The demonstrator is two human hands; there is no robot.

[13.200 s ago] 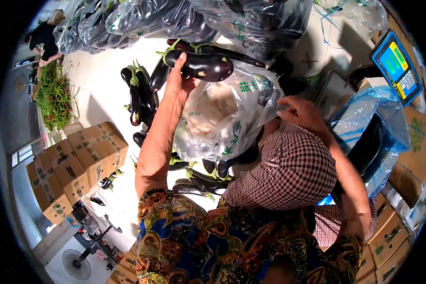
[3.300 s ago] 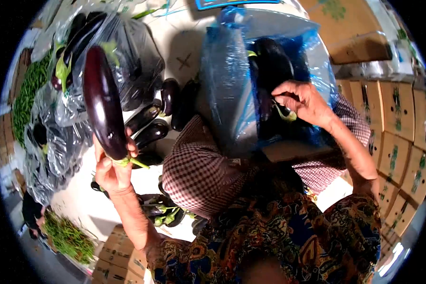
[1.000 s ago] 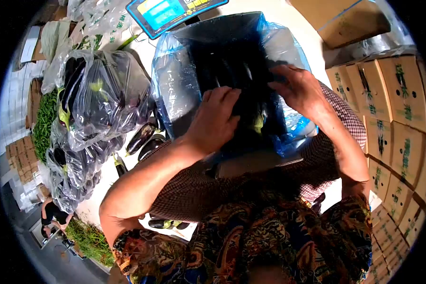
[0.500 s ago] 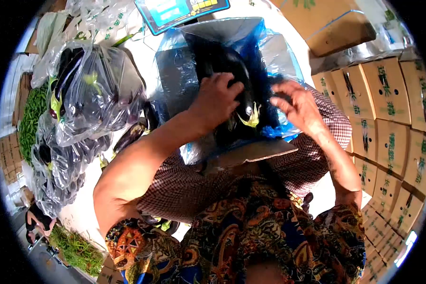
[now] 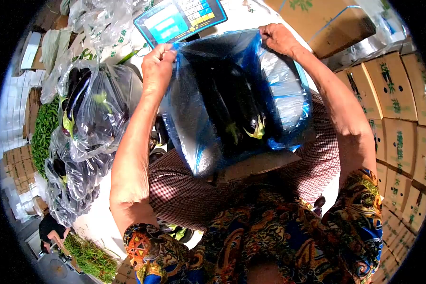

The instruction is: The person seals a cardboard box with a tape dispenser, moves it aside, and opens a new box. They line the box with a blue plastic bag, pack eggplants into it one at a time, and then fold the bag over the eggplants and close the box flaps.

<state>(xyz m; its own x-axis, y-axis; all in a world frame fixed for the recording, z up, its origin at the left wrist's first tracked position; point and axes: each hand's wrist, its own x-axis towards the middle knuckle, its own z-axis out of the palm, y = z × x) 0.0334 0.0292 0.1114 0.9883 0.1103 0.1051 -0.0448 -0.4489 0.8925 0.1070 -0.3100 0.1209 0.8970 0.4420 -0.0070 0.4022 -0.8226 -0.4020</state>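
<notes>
A blue plastic liner bag [image 5: 189, 120] lines a cardboard box [image 5: 260, 165] in front of my body, its sides draped over the box walls. Dark glossy eggplants [image 5: 232, 94] lie inside; one shows its pale green cap toward me. My left hand [image 5: 158, 68] is closed on the far left corner of the bag. At the far right corner, my right hand [image 5: 280, 39] pinches the bag's edge. Between the two hands the far rim of the plastic is stretched. The bottom of the box is hidden under the eggplants.
A digital scale [image 5: 175, 21] stands just beyond the box. Clear bags of eggplants [image 5: 102, 104] lie at the left, near green peppers [image 5: 45, 128]. Stacked cartons [image 5: 393, 90] line the right, with a larger carton [image 5: 324, 23] at the back. Another person [image 5: 52, 232] is at far lower left.
Both hands have left the eggplants and the box's right side, moved away from me and taken hold of the bag's far corners. The plastic is now pulled up and spread wider.
</notes>
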